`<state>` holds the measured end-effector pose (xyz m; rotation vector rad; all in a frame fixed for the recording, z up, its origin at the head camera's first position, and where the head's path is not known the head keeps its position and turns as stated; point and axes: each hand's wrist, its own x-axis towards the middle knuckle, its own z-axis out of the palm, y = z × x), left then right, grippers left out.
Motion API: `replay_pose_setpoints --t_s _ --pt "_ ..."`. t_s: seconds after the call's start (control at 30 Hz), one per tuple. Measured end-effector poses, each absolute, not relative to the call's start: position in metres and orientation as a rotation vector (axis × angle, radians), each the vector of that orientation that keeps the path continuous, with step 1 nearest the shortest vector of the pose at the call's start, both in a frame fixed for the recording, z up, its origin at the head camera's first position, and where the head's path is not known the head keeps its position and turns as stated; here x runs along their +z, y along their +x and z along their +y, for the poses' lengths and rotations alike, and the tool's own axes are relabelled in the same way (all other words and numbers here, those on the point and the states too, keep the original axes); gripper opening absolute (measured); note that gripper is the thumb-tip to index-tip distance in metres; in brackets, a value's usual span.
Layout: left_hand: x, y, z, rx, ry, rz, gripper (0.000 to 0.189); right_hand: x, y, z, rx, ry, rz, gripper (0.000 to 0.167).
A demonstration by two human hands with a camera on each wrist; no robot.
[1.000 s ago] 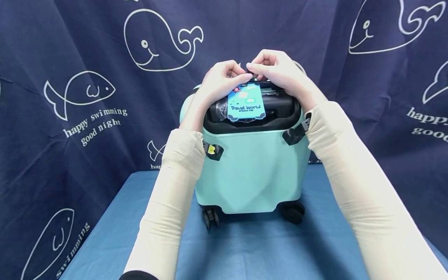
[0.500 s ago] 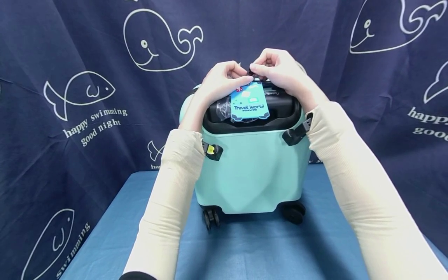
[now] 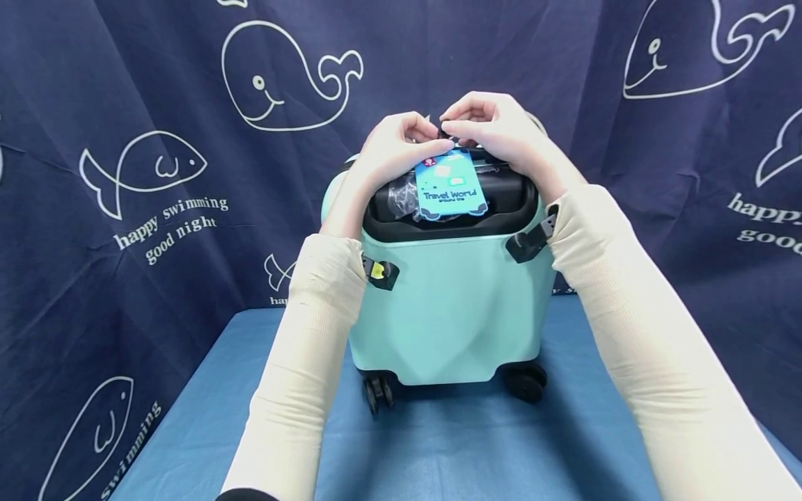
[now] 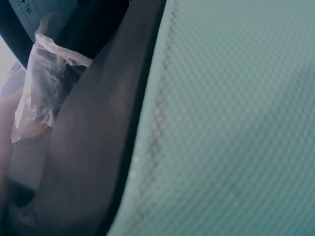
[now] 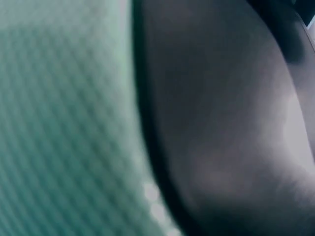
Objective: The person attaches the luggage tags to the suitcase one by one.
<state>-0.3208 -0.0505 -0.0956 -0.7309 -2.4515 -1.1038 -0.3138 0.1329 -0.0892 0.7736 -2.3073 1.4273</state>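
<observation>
A mint-green ride-on-size suitcase (image 3: 451, 313) stands upright on its wheels, with a black recessed top panel. Over that panel hangs a light blue luggage tag (image 3: 450, 188) printed "Travel World". My left hand (image 3: 396, 145) pinches the small black strap at the tag's upper end between thumb and fingers. Close beside it, my right hand (image 3: 491, 129) pinches a dark bit of the same strap (image 3: 444, 133), mostly covered by fingertips. Crinkled clear plastic wrap (image 4: 44, 83) sits by the black panel in the left wrist view. The right wrist view has only the blurred suitcase shell (image 5: 59, 123) and black trim.
The suitcase rests on a blue cloth-covered table (image 3: 451, 445). Behind it hangs a navy curtain (image 3: 401, 56) with white whale and fish drawings. Wrist camera mounts (image 3: 531, 240) sit under both wrists, in front of the suitcase.
The luggage tag has swung slightly to the right. My right fingertips shifted right a little, then came back toward the left hand. The left hand and suitcase have hardly moved.
</observation>
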Motion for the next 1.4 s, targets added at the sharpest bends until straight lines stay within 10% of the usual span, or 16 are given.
replay_pose_setpoints --t_s 0.77,1.4 --pt "-0.0947 -0.3221 -0.0504 -1.044 -0.729 -2.481 0.03 -0.0887 -0.3157 0.1319 1.417 0.721 -2.28 0.007" --pt "-0.0962 -0.3208 -0.0504 -1.159 -0.703 -2.433 0.027 -0.0864 -0.3112 0.1343 1.167 0.584 -2.485 0.035"
